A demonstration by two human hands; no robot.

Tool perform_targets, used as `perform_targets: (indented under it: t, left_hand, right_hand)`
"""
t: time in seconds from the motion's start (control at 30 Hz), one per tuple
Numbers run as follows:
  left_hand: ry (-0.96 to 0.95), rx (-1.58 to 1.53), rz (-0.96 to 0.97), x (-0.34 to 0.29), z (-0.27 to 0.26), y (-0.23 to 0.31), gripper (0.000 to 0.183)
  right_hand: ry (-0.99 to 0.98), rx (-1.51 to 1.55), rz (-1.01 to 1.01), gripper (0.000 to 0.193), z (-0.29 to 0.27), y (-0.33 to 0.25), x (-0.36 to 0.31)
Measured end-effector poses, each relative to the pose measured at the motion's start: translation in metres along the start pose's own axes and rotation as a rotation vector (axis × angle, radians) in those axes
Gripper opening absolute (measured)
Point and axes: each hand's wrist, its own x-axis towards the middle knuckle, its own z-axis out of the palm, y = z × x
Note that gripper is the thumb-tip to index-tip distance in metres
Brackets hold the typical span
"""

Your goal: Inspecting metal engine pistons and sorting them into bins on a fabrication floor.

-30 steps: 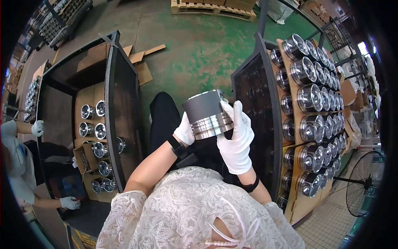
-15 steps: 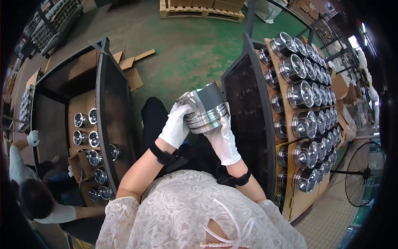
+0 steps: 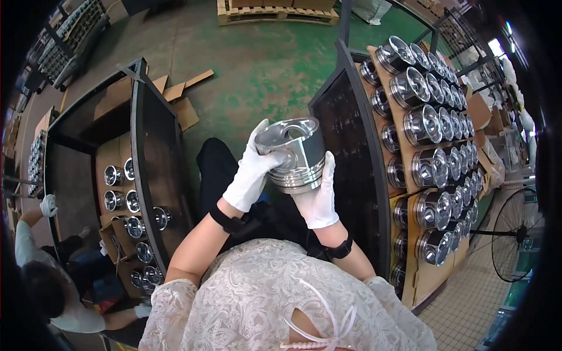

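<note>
A worn green concrete floor (image 3: 257, 64) spreads under everything, with flattened cardboard scraps (image 3: 178, 99) lying on it and a wooden pallet (image 3: 278, 11) at the far edge. On the right stands a dark metal rack (image 3: 351, 146) with cardboard sheets between its tiers, packed with rows of shiny machined pistons (image 3: 430, 126) lying on their sides, crowns outward. On the left, a second dark-framed rack (image 3: 146, 152) holds a smaller batch of the same pistons (image 3: 126, 202) on cardboard. A round wire-guard fan (image 3: 515, 234) stands at the right edge. At lower left a co-worker in a light shirt (image 3: 35, 257) reaches a white-gloved hand toward the left rack.

In the middle, above the person's white lace top (image 3: 263, 298), a bright metal piston (image 3: 293, 153) is held up, tilted, its hollow underside turned toward the camera and its grooved ring band below. The left hand (image 3: 254, 172), in a white cotton glove with a black wristband, is closed over the piston's rim and skirt. The right hand (image 3: 319, 199), gloved alike, grips it from beneath, fingers up along its side.
</note>
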Motion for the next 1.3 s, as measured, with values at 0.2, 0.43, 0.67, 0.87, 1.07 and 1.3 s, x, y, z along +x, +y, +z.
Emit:
perform_targets:
  t: [0.2, 0.43, 0.67, 0.87, 1.07, 1.3]
  left_hand:
    - [-0.016, 0.137, -0.200, 0.000, 0.011, 0.013, 0.094]
    - [-0.051, 0.126, -0.264, 0.009, 0.002, 0.002, 0.096]
    - [-0.170, 0.598, 0.144, -0.003, 0.007, -0.015, 0.124]
    - [-0.178, 0.660, 0.175, -0.005, 0.017, -0.010, 0.125]
    - [0.019, 0.301, -0.145, 0.005, 0.021, -0.008, 0.103]
    - [0.088, 0.343, -0.159, 0.006, 0.019, -0.014, 0.113]
  right_hand:
    - [-0.027, 0.276, 0.113, 0.079, -0.007, -0.001, 0.005]
    - [-0.039, 0.328, 0.194, 0.073, -0.016, -0.003, 0.007]
    - [-0.134, 0.557, 0.177, 0.061, -0.030, -0.010, 0.011]
    - [-0.156, 0.569, 0.140, 0.055, -0.032, -0.016, 0.013]
    - [0.007, 0.531, 0.242, 0.065, -0.018, -0.016, 0.001]
    - [-0.047, 0.535, 0.263, 0.067, -0.019, -0.012, -0.001]
